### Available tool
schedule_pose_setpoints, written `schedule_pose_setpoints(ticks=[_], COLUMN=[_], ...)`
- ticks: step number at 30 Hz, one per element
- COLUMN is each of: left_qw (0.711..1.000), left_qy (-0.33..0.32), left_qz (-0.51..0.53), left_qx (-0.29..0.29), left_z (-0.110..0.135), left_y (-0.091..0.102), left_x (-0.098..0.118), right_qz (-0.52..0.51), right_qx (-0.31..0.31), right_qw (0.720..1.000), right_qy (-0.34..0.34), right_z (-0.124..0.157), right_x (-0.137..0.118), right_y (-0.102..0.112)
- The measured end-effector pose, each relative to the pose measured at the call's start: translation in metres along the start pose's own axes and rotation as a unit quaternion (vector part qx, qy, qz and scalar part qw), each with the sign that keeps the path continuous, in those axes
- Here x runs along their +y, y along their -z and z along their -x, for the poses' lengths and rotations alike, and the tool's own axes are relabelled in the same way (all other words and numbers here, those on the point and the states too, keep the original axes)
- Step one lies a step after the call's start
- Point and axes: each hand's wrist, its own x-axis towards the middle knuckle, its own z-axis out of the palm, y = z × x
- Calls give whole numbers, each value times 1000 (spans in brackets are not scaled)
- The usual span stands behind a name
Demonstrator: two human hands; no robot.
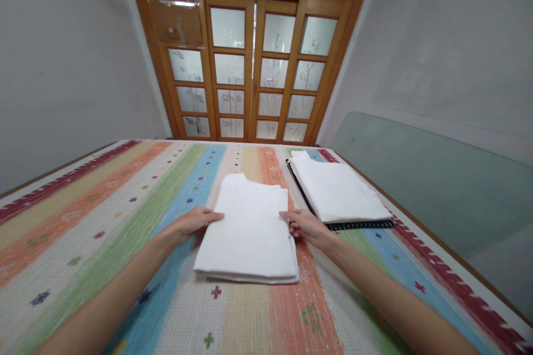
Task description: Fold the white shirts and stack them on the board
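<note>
A folded white garment (252,233), its kind not plain from the folds, is in the middle of the view, close above or on the striped cloth. My left hand (197,222) grips its left edge, thumb on top and fingers tucked underneath. On the opposite edge, my right hand (306,226) pinches the fabric the same way, its fingers curled at the side. Several layers show along the front fold. To the right lies a stack of folded white cloth (339,186) on top of a black patterned piece (362,225).
A bed-like surface under a striped, multicoloured cloth (137,216) spreads beneath everything. A pale green headboard-like panel (425,166) stands along the right wall. Wooden doors with frosted panes (250,66) close off the far end. White walls (70,55) flank both sides.
</note>
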Motion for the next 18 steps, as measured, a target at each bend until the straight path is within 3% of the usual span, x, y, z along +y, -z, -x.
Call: schedule_pose_setpoints(ticks=[3, 6, 10, 15, 18], left_qw=[999, 997, 994, 989, 986], left_qy=[7, 0, -9, -5, -5], left_qz=[29, 55, 104, 142, 160], left_qx=[-34, -48, -42, -41, -38], left_z=[5, 8, 10, 13, 17], left_y=[-8, -15, -20, -27, -32], left_x=[5, 5, -2, -10, -10], right_qz=[23, 46, -1, -58, -73], right_qx=[-39, -50, -58, 9, 1], right_qw=[999, 997, 994, 996, 997], right_qy=[-18, 31, 91, 74, 33], right_z=[-3, 0, 7, 2, 3], right_x=[-3, -5, 0, 13, 16], right_y=[-1, -5, -10, -5, -1])
